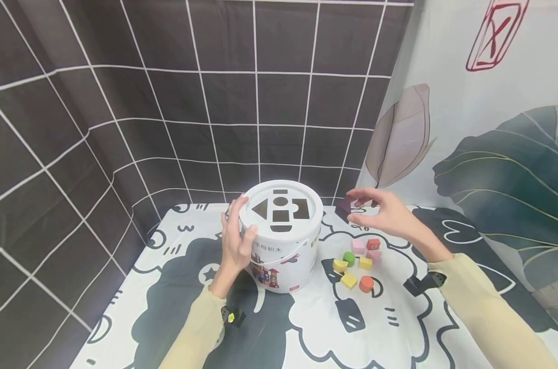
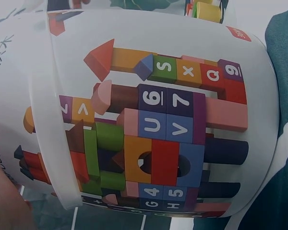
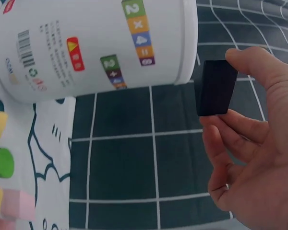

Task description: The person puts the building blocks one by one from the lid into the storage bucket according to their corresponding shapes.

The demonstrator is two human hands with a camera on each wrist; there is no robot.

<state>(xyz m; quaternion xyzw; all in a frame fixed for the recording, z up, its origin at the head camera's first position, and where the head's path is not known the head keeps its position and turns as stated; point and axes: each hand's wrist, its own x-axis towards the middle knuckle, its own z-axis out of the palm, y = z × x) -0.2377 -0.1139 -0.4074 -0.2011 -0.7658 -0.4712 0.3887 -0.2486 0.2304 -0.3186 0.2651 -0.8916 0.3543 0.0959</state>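
Observation:
A white bucket (image 1: 285,261) of toy blocks stands upright on the cloth, its lid (image 1: 265,190) cut with several shaped holes. My left hand (image 1: 236,230) rests along the left side of the bucket, fingers up at the lid's rim and thumb on its front edge. To the right of the bucket, raised above the cloth, my right hand (image 1: 382,212) pinches a dark purple block (image 1: 343,209) between thumb and fingers. In the right wrist view this dark block (image 3: 217,87) is held close beside the bucket's lid end.
Several loose blocks lie right of the bucket, among them a green cylinder (image 1: 349,258), an orange-red cylinder (image 1: 366,283), a yellow block (image 1: 349,280) and a pink block (image 1: 358,246). A dark gridded curtain (image 1: 223,97) hangs behind. The patterned cloth (image 1: 366,338) covers the surface.

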